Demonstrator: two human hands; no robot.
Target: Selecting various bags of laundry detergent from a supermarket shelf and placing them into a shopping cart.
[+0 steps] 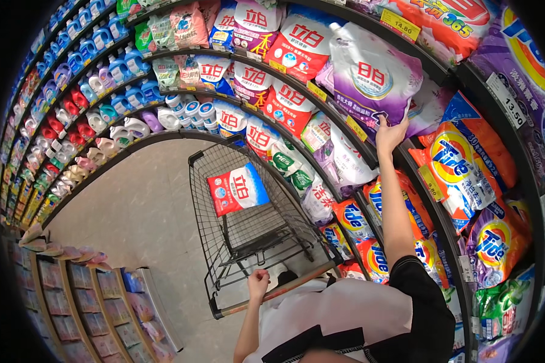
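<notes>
Purple-and-white pouch [374,57] is pinched low by the right grip [391,134], likely for steadiness; the left grip [258,282] is curled narrow near the cart handle [297,284]

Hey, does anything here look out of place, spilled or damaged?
Mostly the white-and-purple pouch: it sits askew, overlapping a purple pack behind it, with the right hand at its lower corner. That looks like handling, not a fault. I can see no spill or tear.

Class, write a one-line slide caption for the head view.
The right hand holds a white-and-purple pouch at the shelves; a red-and-blue bag lies in the cart.
</notes>
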